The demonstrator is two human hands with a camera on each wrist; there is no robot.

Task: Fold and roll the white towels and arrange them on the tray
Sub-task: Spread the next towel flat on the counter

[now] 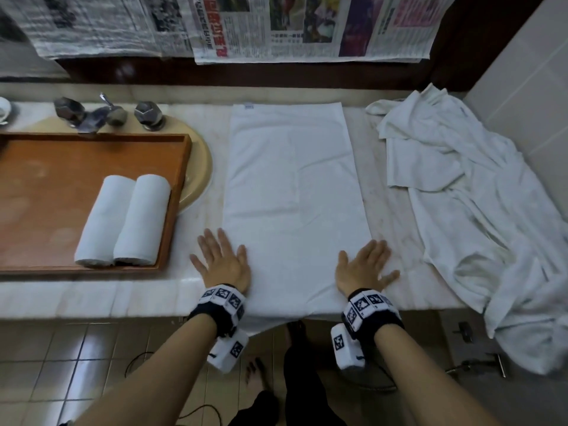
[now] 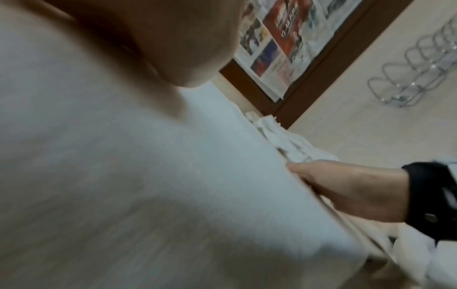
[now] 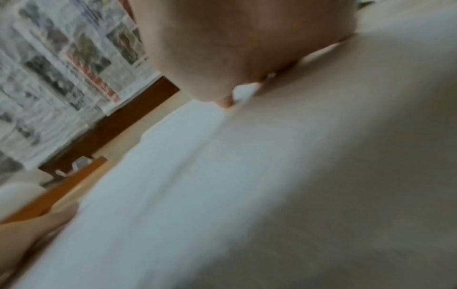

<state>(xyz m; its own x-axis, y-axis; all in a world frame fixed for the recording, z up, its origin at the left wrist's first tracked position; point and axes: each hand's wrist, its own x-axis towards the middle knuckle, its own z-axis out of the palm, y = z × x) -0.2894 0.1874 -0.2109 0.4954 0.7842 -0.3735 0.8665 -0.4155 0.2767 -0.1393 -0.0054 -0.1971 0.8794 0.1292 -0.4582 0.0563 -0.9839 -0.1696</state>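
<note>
A white towel (image 1: 292, 192) lies folded lengthwise on the marble counter, its near end hanging over the front edge. My left hand (image 1: 219, 259) lies flat with spread fingers on the towel's near left edge. My right hand (image 1: 365, 265) lies flat on its near right edge. Two rolled white towels (image 1: 123, 222) sit side by side at the right end of the wooden tray (image 1: 46, 179). In the left wrist view the towel (image 2: 148, 176) fills the frame, with my right hand (image 2: 346, 189) at its far edge. The right wrist view is blurred, showing the towel (image 3: 197, 185) and the tray's rim (image 3: 61, 191).
A heap of loose white towels (image 1: 479, 210) covers the counter's right end and drapes over the edge. Chrome tap handles (image 1: 107, 113) stand behind the tray, which rests over a beige basin (image 1: 199, 167). Newspapers (image 1: 276, 26) hang on the back wall. Tiled wall at right.
</note>
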